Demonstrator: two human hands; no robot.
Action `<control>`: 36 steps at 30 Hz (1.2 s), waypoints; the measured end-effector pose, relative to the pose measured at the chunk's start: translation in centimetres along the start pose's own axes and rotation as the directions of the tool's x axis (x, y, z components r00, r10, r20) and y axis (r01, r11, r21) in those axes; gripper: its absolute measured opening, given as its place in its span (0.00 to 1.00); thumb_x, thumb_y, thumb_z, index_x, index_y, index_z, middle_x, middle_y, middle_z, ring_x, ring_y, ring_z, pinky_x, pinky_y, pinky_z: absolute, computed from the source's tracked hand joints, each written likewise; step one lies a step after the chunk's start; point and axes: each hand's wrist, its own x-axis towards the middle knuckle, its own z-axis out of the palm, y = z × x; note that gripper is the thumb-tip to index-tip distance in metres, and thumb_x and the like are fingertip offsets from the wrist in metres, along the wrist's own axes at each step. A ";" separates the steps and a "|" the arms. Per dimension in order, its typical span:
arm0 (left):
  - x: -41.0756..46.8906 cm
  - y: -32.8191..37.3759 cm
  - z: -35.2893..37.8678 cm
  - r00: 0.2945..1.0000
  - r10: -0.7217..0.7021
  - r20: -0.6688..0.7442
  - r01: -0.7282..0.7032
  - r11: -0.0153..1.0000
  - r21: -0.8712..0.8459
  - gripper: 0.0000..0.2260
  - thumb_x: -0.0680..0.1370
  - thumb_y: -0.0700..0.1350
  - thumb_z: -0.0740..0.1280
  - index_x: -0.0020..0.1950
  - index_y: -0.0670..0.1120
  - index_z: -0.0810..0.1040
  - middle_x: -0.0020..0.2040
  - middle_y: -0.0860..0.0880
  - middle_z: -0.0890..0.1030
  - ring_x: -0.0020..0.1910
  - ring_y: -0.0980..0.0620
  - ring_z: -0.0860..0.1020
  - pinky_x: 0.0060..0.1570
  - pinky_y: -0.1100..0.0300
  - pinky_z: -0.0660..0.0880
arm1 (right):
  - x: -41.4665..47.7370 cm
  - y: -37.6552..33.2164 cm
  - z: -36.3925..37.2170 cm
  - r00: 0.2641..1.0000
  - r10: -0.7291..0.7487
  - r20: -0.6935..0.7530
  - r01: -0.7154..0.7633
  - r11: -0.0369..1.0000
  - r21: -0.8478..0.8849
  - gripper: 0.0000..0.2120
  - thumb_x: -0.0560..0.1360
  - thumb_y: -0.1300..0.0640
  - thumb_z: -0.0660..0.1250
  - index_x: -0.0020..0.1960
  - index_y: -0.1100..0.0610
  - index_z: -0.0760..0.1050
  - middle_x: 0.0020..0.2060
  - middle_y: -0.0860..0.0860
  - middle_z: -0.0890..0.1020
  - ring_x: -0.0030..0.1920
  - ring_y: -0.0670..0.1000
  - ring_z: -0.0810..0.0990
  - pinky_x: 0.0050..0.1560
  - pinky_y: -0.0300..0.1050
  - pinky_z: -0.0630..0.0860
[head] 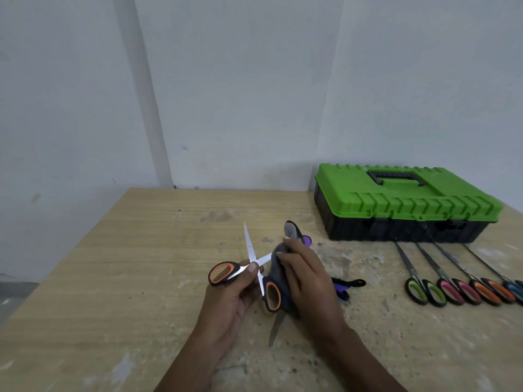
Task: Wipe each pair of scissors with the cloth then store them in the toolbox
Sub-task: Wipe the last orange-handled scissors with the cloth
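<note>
My left hand [235, 295] holds a pair of orange-and-black handled scissors [250, 250] by the pivot, blades spread apart above the table. My right hand [305, 278] grips a grey cloth [278, 274] wrapped around one of the blades, just right of the pivot. A purple-and-black pair of scissors [343, 287] lies on the table partly hidden behind my right hand. Several more scissors lie in a row at the right: green-handled [418, 287], pink-handled [455, 290], orange-handled [486, 290] and a blue-handled pair [515, 288] at the frame edge. The green-lidded black toolbox [402, 202] stands shut behind them.
The worn wooden table [127, 278] reaches a pale wall at the back, and its left edge drops to the floor. The toolbox sits against the wall at the back right, with the row of scissors directly in front of it.
</note>
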 end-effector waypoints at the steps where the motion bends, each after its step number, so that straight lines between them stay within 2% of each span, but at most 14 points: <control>1: -0.1 0.0 0.0 1.000 0.008 0.000 -0.008 1.000 0.008 0.09 0.74 0.37 0.71 0.52 0.34 0.82 0.49 0.37 0.84 0.48 0.44 0.85 0.50 0.50 0.84 | 0.1 -0.1 0.0 1.000 -0.007 -0.021 0.007 1.000 0.008 0.14 0.81 0.58 0.60 0.57 0.65 0.80 0.64 0.56 0.78 0.64 0.51 0.77 0.67 0.35 0.69; 5: -0.2 0.0 0.2 0.999 0.033 0.004 -0.033 0.999 0.034 0.04 0.77 0.35 0.70 0.48 0.36 0.83 0.50 0.36 0.85 0.47 0.43 0.85 0.48 0.51 0.84 | -0.1 -1.7 -0.1 0.991 -0.132 -0.026 0.132 0.991 0.011 0.21 0.85 0.51 0.54 0.55 0.65 0.80 0.56 0.55 0.80 0.59 0.49 0.77 0.67 0.32 0.67; 9: -0.2 0.0 0.0 0.999 0.043 0.014 -0.043 0.997 0.066 0.08 0.78 0.34 0.69 0.54 0.32 0.82 0.53 0.34 0.85 0.50 0.41 0.85 0.47 0.52 0.84 | -0.3 -2.1 0.1 0.982 -0.186 0.034 0.184 0.982 0.044 0.12 0.83 0.56 0.59 0.57 0.61 0.78 0.57 0.52 0.77 0.61 0.49 0.77 0.69 0.35 0.66; 11: -0.1 0.1 0.0 0.998 0.055 0.017 -0.057 0.994 0.093 0.07 0.78 0.34 0.68 0.53 0.33 0.83 0.52 0.34 0.85 0.50 0.40 0.85 0.46 0.52 0.83 | -0.1 -1.9 0.0 0.979 -0.193 0.063 0.191 0.981 0.031 0.08 0.81 0.60 0.62 0.56 0.60 0.79 0.54 0.52 0.79 0.59 0.50 0.79 0.70 0.41 0.69; 14: -0.2 0.1 0.0 0.998 0.059 0.016 -0.061 0.991 0.122 0.07 0.78 0.34 0.68 0.53 0.33 0.83 0.53 0.34 0.85 0.51 0.40 0.85 0.48 0.51 0.83 | 0.1 -1.9 -0.2 0.987 -0.144 0.069 0.144 0.990 0.005 0.06 0.82 0.59 0.63 0.53 0.59 0.79 0.51 0.50 0.80 0.55 0.49 0.79 0.66 0.50 0.72; 18: -0.5 0.1 0.0 0.998 0.044 0.033 -0.047 0.992 0.114 0.09 0.78 0.35 0.69 0.55 0.32 0.83 0.52 0.36 0.86 0.51 0.40 0.85 0.51 0.50 0.82 | 0.5 -1.4 -0.3 0.990 -0.122 0.067 0.126 0.990 -0.061 0.10 0.82 0.56 0.60 0.49 0.59 0.78 0.47 0.50 0.79 0.49 0.51 0.78 0.54 0.46 0.74; 21: -0.5 0.3 -0.3 0.998 0.055 0.006 -0.056 0.994 0.090 0.03 0.75 0.35 0.70 0.45 0.37 0.84 0.42 0.40 0.84 0.41 0.47 0.83 0.41 0.55 0.83 | 0.8 0.9 -0.9 0.999 0.037 0.009 -0.036 0.996 -0.085 0.07 0.78 0.58 0.60 0.49 0.57 0.77 0.45 0.50 0.79 0.46 0.52 0.77 0.48 0.44 0.73; 23: -0.4 0.3 -0.4 0.999 0.052 -0.002 -0.052 0.995 0.081 0.03 0.74 0.36 0.71 0.42 0.39 0.85 0.41 0.41 0.83 0.40 0.50 0.83 0.39 0.58 0.82 | 0.7 2.2 -1.5 0.975 0.212 -0.068 -0.213 0.977 -0.009 0.07 0.77 0.61 0.62 0.51 0.55 0.77 0.48 0.48 0.80 0.49 0.52 0.79 0.50 0.48 0.75; 25: -0.2 0.2 -0.5 0.998 0.060 0.006 -0.060 0.994 0.094 0.06 0.75 0.35 0.71 0.39 0.41 0.85 0.41 0.41 0.83 0.42 0.49 0.83 0.42 0.56 0.81 | 0.4 2.3 -2.3 0.946 0.269 -0.178 -0.263 0.963 0.056 0.08 0.78 0.66 0.63 0.52 0.56 0.77 0.49 0.48 0.81 0.52 0.51 0.79 0.53 0.46 0.75; 27: -0.1 0.0 -0.4 0.998 0.059 0.024 -0.061 0.993 0.100 0.05 0.76 0.36 0.71 0.41 0.40 0.84 0.42 0.41 0.83 0.43 0.46 0.82 0.45 0.53 0.80 | 0.1 0.5 -2.7 0.952 0.193 -0.238 -0.179 0.981 0.080 0.09 0.78 0.70 0.65 0.53 0.59 0.77 0.51 0.49 0.80 0.54 0.48 0.77 0.57 0.41 0.73; 28: -0.2 0.0 -0.1 0.998 0.049 0.029 -0.051 0.995 0.088 0.03 0.75 0.37 0.71 0.44 0.39 0.84 0.43 0.40 0.83 0.44 0.45 0.82 0.46 0.51 0.80 | -0.1 -0.7 -2.5 0.973 0.106 -0.204 -0.089 0.992 0.093 0.07 0.78 0.68 0.65 0.53 0.59 0.77 0.52 0.50 0.79 0.56 0.46 0.76 0.59 0.38 0.71; 31: -0.2 -0.2 0.1 0.998 0.028 0.057 -0.031 0.998 0.058 0.11 0.74 0.38 0.70 0.53 0.33 0.83 0.50 0.36 0.85 0.49 0.42 0.84 0.51 0.50 0.83 | -0.3 -2.7 -0.9 0.996 -0.082 0.031 0.078 0.990 0.120 0.09 0.81 0.58 0.61 0.56 0.58 0.79 0.53 0.50 0.79 0.58 0.43 0.75 0.61 0.34 0.70; 34: -0.2 0.0 -0.1 0.998 0.037 0.046 -0.039 0.998 0.040 0.08 0.75 0.37 0.70 0.51 0.33 0.83 0.49 0.36 0.85 0.48 0.43 0.84 0.52 0.49 0.82 | 0.5 -1.1 0.1 0.999 -0.037 -0.027 0.038 0.998 0.044 0.12 0.82 0.56 0.61 0.54 0.60 0.81 0.52 0.51 0.80 0.56 0.49 0.78 0.59 0.40 0.73; 36: -0.2 0.2 -0.2 0.999 0.043 0.013 -0.043 0.998 0.038 0.03 0.75 0.36 0.70 0.45 0.37 0.83 0.44 0.39 0.84 0.43 0.47 0.83 0.47 0.51 0.83 | 0.7 0.6 0.0 0.984 0.128 -0.123 -0.125 0.992 0.025 0.07 0.80 0.62 0.64 0.55 0.58 0.79 0.53 0.49 0.79 0.57 0.51 0.77 0.61 0.43 0.72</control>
